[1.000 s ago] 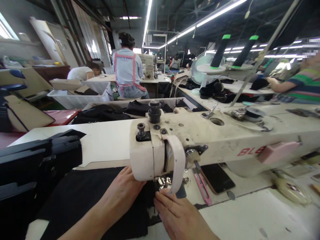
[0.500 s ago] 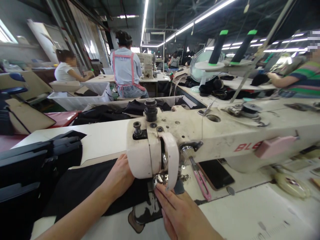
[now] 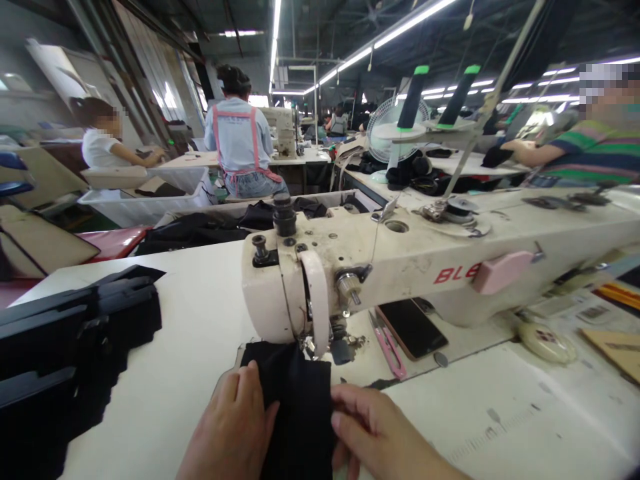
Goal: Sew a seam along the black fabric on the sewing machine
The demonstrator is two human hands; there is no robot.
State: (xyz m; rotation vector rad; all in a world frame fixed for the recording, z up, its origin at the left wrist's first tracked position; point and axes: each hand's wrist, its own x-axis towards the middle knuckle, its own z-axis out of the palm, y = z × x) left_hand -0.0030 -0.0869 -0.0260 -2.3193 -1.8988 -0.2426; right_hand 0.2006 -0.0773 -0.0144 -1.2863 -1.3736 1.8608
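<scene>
A black fabric piece [image 3: 297, 413] lies in front of the sewing machine [image 3: 370, 253], its far end under the needle area. My left hand [image 3: 233, 417] is closed on the fabric's left side, with the thumb on top and the fingers bent. At the right edge, my right hand [image 3: 370, 423] pinches the cloth between thumb and fingers. The presser foot [image 3: 309, 347] sits at the fabric's far end, partly hidden by the white guard. Whether the needle is in the cloth cannot be made out.
Stacked black fabric pieces [image 3: 115, 300] lie on the left of the white table [image 3: 200, 287]. Pink thread snips [image 3: 389, 350] and a phone [image 3: 413, 327] rest under the machine arm. Behind stand a bin of dark cloth [image 3: 200, 227], a fan [image 3: 393, 133] and thread cones [image 3: 413, 100]. Several people sit working.
Both hands have come back toward me, and the fabric now lies in front of the needle instead of stretching left behind the machine head. The view has shifted slightly right.
</scene>
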